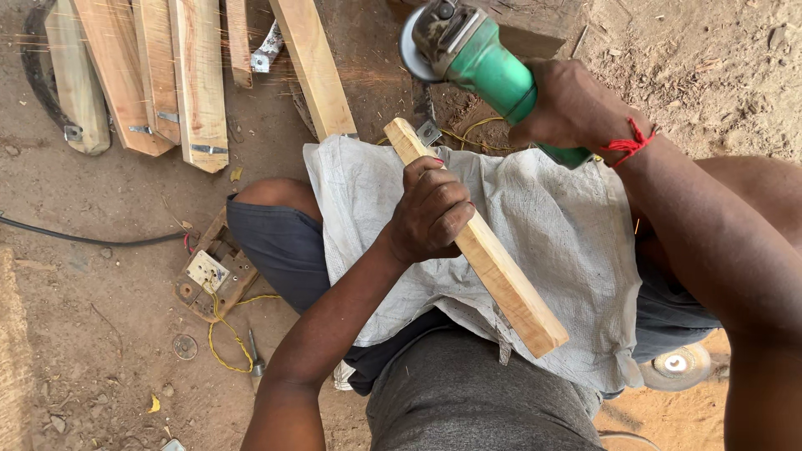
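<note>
My left hand (430, 213) grips a pale wooden slat (501, 276) near its far end, holding it slanted across a white woven sack (560, 225) spread over my lap. My right hand (572, 108) holds a green angle grinder (472, 54) by its body, its disc raised just beyond the slat's far tip. Faint orange sparks streak leftward over the ground. A red thread is tied around my right wrist.
Several wooden slats (200, 83) with metal brackets lie on the dirt at the upper left. A switch box on a wooden board (213, 276) with yellow wire sits by my left knee. A black cable (83, 238) runs left. A grinder disc (677, 365) lies at the lower right.
</note>
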### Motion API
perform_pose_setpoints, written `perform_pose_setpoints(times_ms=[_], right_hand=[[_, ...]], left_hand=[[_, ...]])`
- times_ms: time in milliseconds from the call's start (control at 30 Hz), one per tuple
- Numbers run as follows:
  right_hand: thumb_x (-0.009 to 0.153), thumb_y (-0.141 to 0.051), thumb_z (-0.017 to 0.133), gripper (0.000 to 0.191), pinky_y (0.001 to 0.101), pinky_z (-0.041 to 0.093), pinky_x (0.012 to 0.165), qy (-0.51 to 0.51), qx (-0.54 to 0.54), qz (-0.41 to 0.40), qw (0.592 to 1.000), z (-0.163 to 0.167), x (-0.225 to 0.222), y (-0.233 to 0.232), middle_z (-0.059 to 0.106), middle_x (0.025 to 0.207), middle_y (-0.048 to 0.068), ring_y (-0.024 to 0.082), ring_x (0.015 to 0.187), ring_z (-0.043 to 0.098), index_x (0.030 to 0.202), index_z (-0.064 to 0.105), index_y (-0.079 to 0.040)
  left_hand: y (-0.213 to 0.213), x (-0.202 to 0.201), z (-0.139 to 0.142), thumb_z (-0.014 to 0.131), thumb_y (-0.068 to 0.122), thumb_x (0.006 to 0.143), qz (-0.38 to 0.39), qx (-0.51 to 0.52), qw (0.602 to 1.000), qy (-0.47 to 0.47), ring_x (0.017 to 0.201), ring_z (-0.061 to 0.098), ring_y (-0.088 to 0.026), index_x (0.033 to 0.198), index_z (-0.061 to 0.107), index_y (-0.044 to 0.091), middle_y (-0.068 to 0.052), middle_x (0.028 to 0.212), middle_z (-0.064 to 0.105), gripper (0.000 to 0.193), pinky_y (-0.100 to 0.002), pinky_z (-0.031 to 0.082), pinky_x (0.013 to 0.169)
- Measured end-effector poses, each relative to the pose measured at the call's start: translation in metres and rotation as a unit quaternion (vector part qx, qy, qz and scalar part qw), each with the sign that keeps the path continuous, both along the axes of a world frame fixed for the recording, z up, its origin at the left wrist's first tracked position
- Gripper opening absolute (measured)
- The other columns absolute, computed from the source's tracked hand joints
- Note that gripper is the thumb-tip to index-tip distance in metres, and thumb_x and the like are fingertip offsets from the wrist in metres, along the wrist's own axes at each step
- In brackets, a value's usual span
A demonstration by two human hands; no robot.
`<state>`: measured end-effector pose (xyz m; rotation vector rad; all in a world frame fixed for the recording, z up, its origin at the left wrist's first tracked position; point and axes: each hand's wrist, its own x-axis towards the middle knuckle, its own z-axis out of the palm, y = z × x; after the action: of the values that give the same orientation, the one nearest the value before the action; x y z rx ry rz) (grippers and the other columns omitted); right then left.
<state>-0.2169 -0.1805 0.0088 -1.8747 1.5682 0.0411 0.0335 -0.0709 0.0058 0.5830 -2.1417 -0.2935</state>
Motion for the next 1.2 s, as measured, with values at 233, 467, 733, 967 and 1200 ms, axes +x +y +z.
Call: perform_pose_setpoints(times_ms=[233, 467, 733, 967, 1200], right_hand=[[0.071, -0.021, 0.092, 0.063, 0.0459, 0.064, 0.069, 0.035, -0.055, -0.136, 0.989, 0.003, -0.017, -0.029, 0.071, 0.098, 0.031, 0.036, 0.08, 0.074, 0.118, 0.065, 0.01], [0.068, -0.017, 0.086, 0.061, 0.0427, 0.066, 0.062, -0.017, 0.007, -0.097, 0.995, -0.002, 0.0, -0.005, 0.072, 0.094, 0.025, 0.035, 0.073, 0.076, 0.121, 0.062, 0.004], [0.068, -0.02, 0.091, 0.06, 0.0455, 0.063, 0.072, 0.003, -0.037, -0.161, 0.986, -0.005, -0.042, -0.044, 0.071, 0.097, 0.028, 0.035, 0.08, 0.072, 0.112, 0.066, 0.011], [0.063, -0.016, 0.085, 0.058, 0.0406, 0.063, 0.079, -0.214, -0.01, -0.205, 0.955, -0.018, -0.046, -0.015, 0.073, 0.098, 0.017, 0.029, 0.083, 0.073, 0.113, 0.066, 0.005], [0.058, -0.02, 0.089, 0.065, 0.0383, 0.058, 0.085, -0.242, 0.035, -0.068, 0.967, 0.002, 0.012, -0.003, 0.076, 0.096, 0.014, 0.03, 0.087, 0.073, 0.115, 0.067, 0.001]], left_hand=[[0.001, 0.0, 0.001, 0.072, 0.01, 0.09, 0.004, 0.005, 1.0, 0.021, 0.099, 0.061, -0.027, 0.114, 0.045, 0.012, -0.006, 0.103, 0.056, 0.036, -0.056, 0.045, 0.104], [0.001, -0.003, 0.007, 0.073, 0.018, 0.093, 0.002, -0.002, 1.0, 0.003, 0.099, 0.06, -0.025, 0.115, 0.045, 0.012, -0.005, 0.104, 0.055, 0.037, -0.055, 0.044, 0.105], [-0.012, 0.011, 0.024, 0.073, 0.032, 0.093, -0.006, 0.032, 0.998, 0.06, 0.096, 0.059, -0.029, 0.113, 0.043, 0.009, -0.011, 0.103, 0.056, 0.043, -0.055, 0.042, 0.101], [-0.09, 0.07, 0.031, 0.091, 0.023, 0.085, 0.233, 0.25, 0.842, 0.417, 0.107, 0.059, -0.027, 0.135, 0.033, 0.003, -0.014, 0.117, 0.053, 0.079, -0.048, 0.057, 0.1], [-0.119, 0.126, -0.001, 0.091, 0.029, 0.084, 0.256, 0.276, 0.8, 0.468, 0.126, 0.053, -0.021, 0.151, 0.027, 0.0, -0.013, 0.131, 0.046, 0.097, -0.043, 0.047, 0.118]])
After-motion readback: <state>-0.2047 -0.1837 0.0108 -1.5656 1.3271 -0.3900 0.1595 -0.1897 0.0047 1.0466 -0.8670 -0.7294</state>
